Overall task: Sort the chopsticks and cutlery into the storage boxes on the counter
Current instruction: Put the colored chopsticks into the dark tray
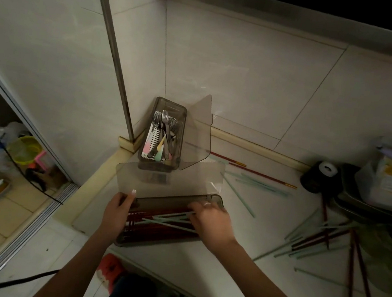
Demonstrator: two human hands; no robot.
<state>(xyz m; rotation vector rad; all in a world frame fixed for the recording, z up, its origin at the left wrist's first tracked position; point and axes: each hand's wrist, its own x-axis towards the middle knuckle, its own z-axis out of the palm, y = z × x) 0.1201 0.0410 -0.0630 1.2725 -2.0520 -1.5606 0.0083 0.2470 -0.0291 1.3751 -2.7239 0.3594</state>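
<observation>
Your forearms reach in from the bottom edge over the pale surface point(269, 205), which runs into the tiled corner. Nearest you on it lies the long chopstick box point(213, 200), lid up, holding dark red and pale green chopsticks point(169, 220) that cross each other. Behind it stands the cutlery box point(183, 112), lid open, forks and spoons inside. Your left hand point(115, 212) grips the long box's left end; your right hand point(211, 219) has its fingers curled on the green sticks inside. Loose chopsticks point(321, 238) wait well apart to the right. Left crossed, the sticks will likely ride high and jam the lid; pushing hard could slide the box off the front edge.
</observation>
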